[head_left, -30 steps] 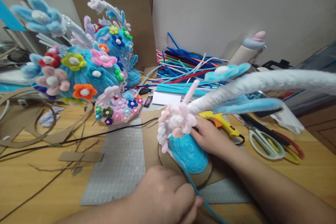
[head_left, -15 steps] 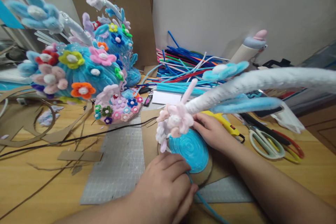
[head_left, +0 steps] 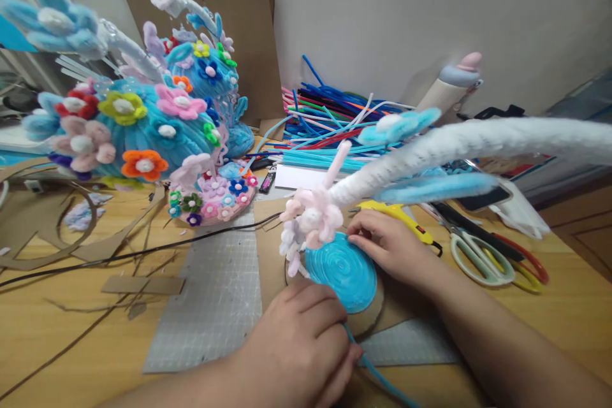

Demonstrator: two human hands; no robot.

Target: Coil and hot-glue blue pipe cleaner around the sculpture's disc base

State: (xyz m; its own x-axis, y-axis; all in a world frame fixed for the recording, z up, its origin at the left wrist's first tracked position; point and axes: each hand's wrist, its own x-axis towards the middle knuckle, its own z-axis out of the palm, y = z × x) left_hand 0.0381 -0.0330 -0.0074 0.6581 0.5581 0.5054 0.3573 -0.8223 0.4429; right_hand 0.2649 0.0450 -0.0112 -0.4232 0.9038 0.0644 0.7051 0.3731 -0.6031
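Observation:
A cardboard disc is covered by a flat spiral of blue pipe cleaner, with a bare strip of cardboard along its near edge. Over the spiral's near side, my left hand is closed on the loose blue pipe cleaner, whose tail runs out toward the bottom right. My right hand has its thumb and bent fingers at the disc's far right rim. A pale pink pipe-cleaner flower and a thick white fuzzy stem rise in front of the disc, hiding part of its far left side.
A yellow glue gun and scissors lie right of my hands. Flower-covered blue pipe-cleaner pieces stand at left. Behind is a heap of pipe cleaners. A black cable crosses the grey cutting mat.
My right hand's fingers have lifted slightly and its thumb has shifted to the far right rim. My left hand stays about where it was. The whole view has shifted a little.

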